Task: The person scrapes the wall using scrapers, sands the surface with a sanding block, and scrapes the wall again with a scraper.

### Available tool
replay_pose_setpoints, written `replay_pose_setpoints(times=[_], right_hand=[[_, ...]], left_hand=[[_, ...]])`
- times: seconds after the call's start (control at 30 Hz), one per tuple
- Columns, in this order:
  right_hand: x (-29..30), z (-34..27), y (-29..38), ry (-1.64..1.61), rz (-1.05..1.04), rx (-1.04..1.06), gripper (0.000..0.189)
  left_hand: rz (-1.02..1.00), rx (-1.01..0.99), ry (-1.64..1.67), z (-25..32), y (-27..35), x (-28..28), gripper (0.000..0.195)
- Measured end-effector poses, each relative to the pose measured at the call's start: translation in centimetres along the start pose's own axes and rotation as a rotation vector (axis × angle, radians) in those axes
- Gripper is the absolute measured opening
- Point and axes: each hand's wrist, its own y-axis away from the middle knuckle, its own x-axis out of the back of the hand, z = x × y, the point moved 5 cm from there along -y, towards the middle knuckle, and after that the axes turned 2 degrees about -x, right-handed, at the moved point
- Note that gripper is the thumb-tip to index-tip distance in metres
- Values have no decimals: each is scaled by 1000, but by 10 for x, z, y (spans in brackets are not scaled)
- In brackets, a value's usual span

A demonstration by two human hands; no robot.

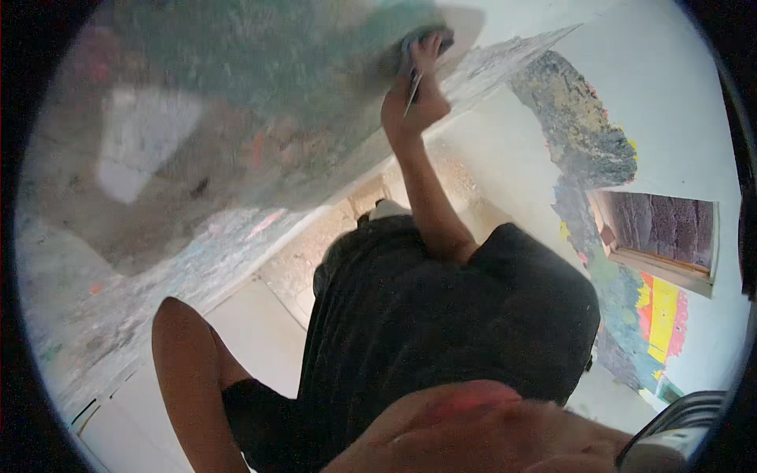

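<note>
My right hand (427,54) reaches up to the wall surface at the top of the view. Its fingers are closed on a flat hand tool (414,91) with a thin, pale straight edge, which looks like a trowel; the hand hides part of it. Hand and tool lie against or close to a patchy wall (284,94) with grey-green, brown and whitish areas and small reddish spots. My left arm is bent at the lower left, with the elbow near the wall, and my left hand is out of view.
The patchy wall fills the left and top. On the right, a pale wall (662,118) has a rough exposed patch (573,112), yellow, orange and pink paint remains (662,319), and a framed recessed opening (662,266). A light, speckled floor (290,269) shows below.
</note>
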Motion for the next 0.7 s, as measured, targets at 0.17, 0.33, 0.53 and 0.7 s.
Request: replay_pose_setpoints(times=[0.17,0.33,0.53,0.7], right_hand=[[10,-11,13,9,-99,-56,22],[13,-10,10,51,-82,-7,25],[8,-13,-2,49,-68,-71,25],[9,-1,22,47,-211,-38,26]], left_hand=[[-47,-100,29,-2,-4,31,48],[-84,-210,67,-41,-8,13,46],[-123,-251,52,-69,-20,-16,44],[-150,-241,19,-90,-27,-46,43]])
